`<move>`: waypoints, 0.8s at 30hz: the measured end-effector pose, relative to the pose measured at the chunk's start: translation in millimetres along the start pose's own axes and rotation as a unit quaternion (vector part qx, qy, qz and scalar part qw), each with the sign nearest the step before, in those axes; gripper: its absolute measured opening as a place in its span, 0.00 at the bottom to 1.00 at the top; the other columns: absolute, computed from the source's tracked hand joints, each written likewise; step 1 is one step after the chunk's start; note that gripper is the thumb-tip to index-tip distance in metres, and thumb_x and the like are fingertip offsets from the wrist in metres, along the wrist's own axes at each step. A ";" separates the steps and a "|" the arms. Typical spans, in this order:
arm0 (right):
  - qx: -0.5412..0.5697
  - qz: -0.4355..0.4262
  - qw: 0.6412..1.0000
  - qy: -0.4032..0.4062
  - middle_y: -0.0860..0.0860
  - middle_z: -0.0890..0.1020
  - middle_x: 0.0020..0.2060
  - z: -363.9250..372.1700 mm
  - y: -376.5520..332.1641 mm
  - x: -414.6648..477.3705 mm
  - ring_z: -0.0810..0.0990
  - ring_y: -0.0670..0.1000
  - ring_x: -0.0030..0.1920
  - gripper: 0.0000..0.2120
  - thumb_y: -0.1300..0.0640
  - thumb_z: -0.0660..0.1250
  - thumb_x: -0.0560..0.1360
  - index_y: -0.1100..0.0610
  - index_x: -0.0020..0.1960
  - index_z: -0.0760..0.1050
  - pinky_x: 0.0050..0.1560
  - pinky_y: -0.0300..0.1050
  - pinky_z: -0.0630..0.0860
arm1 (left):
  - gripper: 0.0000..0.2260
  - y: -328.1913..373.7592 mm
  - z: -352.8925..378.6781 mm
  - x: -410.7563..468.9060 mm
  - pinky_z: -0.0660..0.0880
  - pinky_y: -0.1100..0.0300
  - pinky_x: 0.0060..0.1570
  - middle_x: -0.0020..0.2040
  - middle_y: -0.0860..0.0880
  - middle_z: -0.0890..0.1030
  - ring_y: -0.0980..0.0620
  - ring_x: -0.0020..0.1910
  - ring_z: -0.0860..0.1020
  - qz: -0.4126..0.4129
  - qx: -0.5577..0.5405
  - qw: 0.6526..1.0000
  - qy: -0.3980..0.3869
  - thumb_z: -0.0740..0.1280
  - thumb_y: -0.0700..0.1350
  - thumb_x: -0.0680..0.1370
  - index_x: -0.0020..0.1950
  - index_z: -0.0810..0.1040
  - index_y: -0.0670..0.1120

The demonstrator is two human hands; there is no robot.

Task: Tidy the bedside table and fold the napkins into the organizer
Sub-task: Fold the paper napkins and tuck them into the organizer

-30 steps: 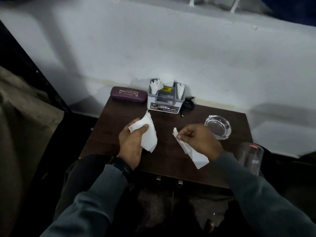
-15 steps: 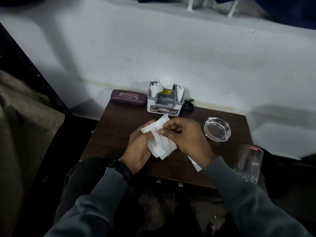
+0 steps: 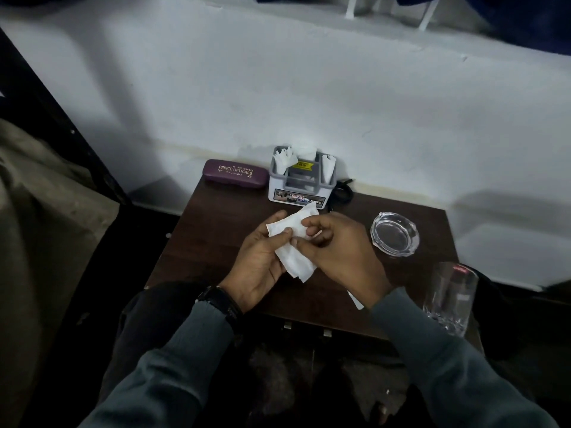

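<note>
We hold one white napkin (image 3: 295, 247) above the middle of the dark wooden table (image 3: 197, 242), between both hands. The left hand (image 3: 259, 267) supports it from beneath, with the fingers (image 3: 278, 215) extended behind the upper edge and the thumb pressed onto the upper face, so the sheet is pinched between thumb and fingers. The right hand (image 3: 343, 254) has its fingers (image 3: 309, 223) curled, and they pinch the napkin's right-hand edge; the lower corner of the sheet hangs free below both hands. A second white sheet (image 3: 354, 301) lies on the table and shows only as a corner beside the right wrist (the rest is hidden). Counted on the table: one grey organizer (image 3: 301, 188), one purple spectacle case (image 3: 235, 173), one glass ashtray (image 3: 395, 233) and one drinking glass (image 3: 449, 299). The organizer stands at the rear edge against the wall, with the case just beside it on its left. It holds three white napkins: one in the left compartment (image 3: 284, 158), one at the rear centre (image 3: 305, 149) and one rolled in the right compartment (image 3: 328, 166). The ashtray and the drinking glass hold nothing we can see.
</note>
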State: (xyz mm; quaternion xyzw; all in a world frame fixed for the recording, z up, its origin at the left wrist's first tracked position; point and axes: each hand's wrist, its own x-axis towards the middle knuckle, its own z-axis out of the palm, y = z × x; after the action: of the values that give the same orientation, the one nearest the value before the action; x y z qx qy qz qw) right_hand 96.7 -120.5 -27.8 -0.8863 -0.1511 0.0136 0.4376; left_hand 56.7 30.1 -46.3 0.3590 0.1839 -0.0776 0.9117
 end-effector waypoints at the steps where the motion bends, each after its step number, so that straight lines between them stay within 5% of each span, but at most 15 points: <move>1: -0.006 -0.007 1.000 0.004 0.46 0.82 0.45 1.1 -1.1 -0.2 0.84 0.44 0.38 0.14 0.55 0.80 0.70 0.53 0.55 0.85 0.43 0.33 0.79 | 0.20 0.5 1.0 -0.7 0.76 0.49 0.60 0.63 0.36 0.78 0.45 0.52 0.81 0.000 0.001 1.000 0.002 0.62 0.33 0.82 0.74 0.69 0.39; 5: -0.045 -0.038 0.998 0.039 0.49 0.85 0.45 3.4 -3.1 -1.1 0.84 0.46 0.41 0.10 0.61 0.75 0.73 0.56 0.54 0.85 0.48 0.37 0.80 | 0.21 -1.0 0.6 0.3 0.77 0.49 0.60 0.67 0.34 0.77 0.43 0.55 0.80 0.008 0.018 1.000 0.000 0.62 0.33 0.82 0.76 0.69 0.39; 7: -0.042 -0.027 0.998 0.046 0.45 0.85 0.44 1.5 -2.2 -0.1 0.83 0.41 0.42 0.10 0.61 0.74 0.73 0.54 0.54 0.85 0.48 0.31 0.77 | 0.21 -1.3 0.1 1.0 0.79 0.50 0.59 0.68 0.35 0.78 0.42 0.59 0.80 0.012 0.025 1.000 -0.007 0.62 0.34 0.82 0.76 0.69 0.39; 12: 0.079 0.097 0.990 0.060 0.38 0.86 0.39 -19.8 10.7 12.0 0.83 0.35 0.43 0.12 0.59 0.74 0.74 0.41 0.45 0.83 0.44 0.24 0.75 | 0.19 -0.1 -3.3 3.4 0.83 0.52 0.56 0.64 0.43 0.83 0.48 0.55 0.84 0.020 0.013 0.999 0.027 0.65 0.35 0.81 0.72 0.74 0.43; 16: 0.134 0.190 0.970 0.074 0.45 0.87 0.48 -37.4 34.0 12.8 0.86 0.46 0.48 0.08 0.57 0.72 0.78 0.49 0.57 0.83 0.53 0.43 0.83 | 0.17 1.3 -5.6 3.6 0.84 0.50 0.50 0.62 0.45 0.84 0.47 0.56 0.83 0.013 0.022 0.998 0.057 0.66 0.36 0.81 0.68 0.78 0.46; 20: -0.131 0.163 0.978 -0.023 0.44 0.82 0.46 -56.0 62.1 -12.3 0.81 0.44 0.47 0.12 0.50 0.72 0.78 0.53 0.59 0.81 0.44 0.31 0.73 | 0.13 3.7 -6.5 3.6 0.83 0.49 0.47 0.61 0.44 0.84 0.45 0.58 0.82 0.012 -0.004 0.996 0.086 0.64 0.37 0.81 0.63 0.80 0.47; 22: -0.221 0.155 0.958 -0.099 0.48 0.83 0.49 -53.2 68.7 -32.1 0.82 0.50 0.52 0.17 0.45 0.72 0.77 0.54 0.59 0.81 0.49 0.40 0.76 | 0.13 5.3 -7.5 3.5 0.82 0.49 0.47 0.64 0.43 0.82 0.44 0.59 0.81 0.013 -0.013 0.995 0.101 0.64 0.38 0.81 0.64 0.80 0.47; 24: -0.245 0.161 0.951 -0.094 0.53 0.82 0.58 -45.9 69.6 -46.2 0.79 0.54 0.58 0.23 0.43 0.72 0.76 0.57 0.64 0.79 0.60 0.51 0.76 | 0.14 5.5 -7.1 3.2 0.81 0.48 0.51 0.67 0.42 0.81 0.42 0.63 0.80 0.017 -0.016 0.994 0.111 0.63 0.38 0.82 0.65 0.79 0.46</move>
State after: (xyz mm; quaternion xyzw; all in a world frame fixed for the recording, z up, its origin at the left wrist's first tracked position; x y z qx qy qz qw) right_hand 77.7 -208.7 -58.8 -0.9735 -0.0457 0.1296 0.1826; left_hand 59.2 38.9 -48.9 0.3539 0.2793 -0.0191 0.8924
